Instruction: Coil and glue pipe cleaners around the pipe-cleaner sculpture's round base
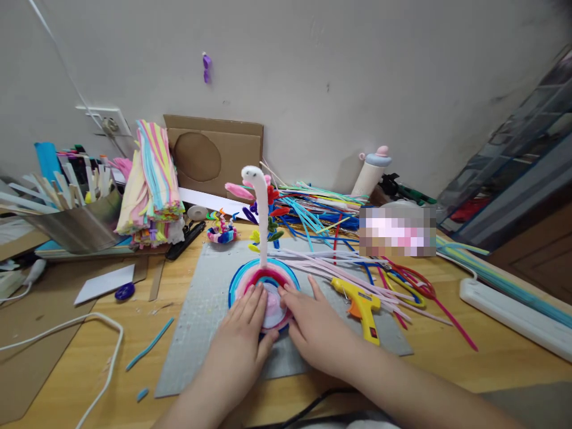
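A round coil of pipe cleaners, blue outside and pink and white within, lies on the grey mat. From its back edge rises a white fuzzy neck with a small eyed head, and coloured petal-like loops show beside and behind it. My left hand rests on the coil's left front part, fingers stretched out and lying flat. On the right front part lies my right hand, its fingers apart, the fingertips touching the coil. The coil's front edge is partly hidden by both hands.
A yellow glue gun lies right of the hands, among pink pipe cleaners. Further right are red loops and a white power strip. At the left stand a metal container of sticks and a pastel bundle.
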Demonstrator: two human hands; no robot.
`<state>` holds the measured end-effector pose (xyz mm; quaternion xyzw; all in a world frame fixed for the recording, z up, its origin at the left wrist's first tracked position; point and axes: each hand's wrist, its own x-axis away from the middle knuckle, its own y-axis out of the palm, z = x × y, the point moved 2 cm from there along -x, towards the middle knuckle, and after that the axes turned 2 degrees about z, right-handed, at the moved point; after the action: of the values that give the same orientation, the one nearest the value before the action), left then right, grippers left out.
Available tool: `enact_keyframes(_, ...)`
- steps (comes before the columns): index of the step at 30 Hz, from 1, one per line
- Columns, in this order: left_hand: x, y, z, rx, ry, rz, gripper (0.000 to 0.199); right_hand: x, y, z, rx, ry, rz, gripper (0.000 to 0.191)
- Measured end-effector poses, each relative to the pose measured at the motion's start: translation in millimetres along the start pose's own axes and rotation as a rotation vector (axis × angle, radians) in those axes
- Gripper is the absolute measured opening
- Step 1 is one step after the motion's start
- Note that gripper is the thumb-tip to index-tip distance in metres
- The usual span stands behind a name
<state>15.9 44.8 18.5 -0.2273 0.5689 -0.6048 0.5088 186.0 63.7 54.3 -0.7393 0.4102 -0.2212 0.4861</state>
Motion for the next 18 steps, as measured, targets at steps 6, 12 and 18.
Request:
enact_keyframes(6,6,8.0,1,-0.139,0.063,-0.013,0.073,-3,9,2,0.016,-0.013,0.000,0.058)
enact_keyframes(12,2,7.7,2,-0.172,0.102,-0.032,0.073,1,22,4,0.077,-0.050,-0.040,0.066)
enact_keyframes(18,3,6.6,4,-0.151,0.081,-0.043,0.075,22,3,2,-0.003,-0.091,-0.095,0.056)
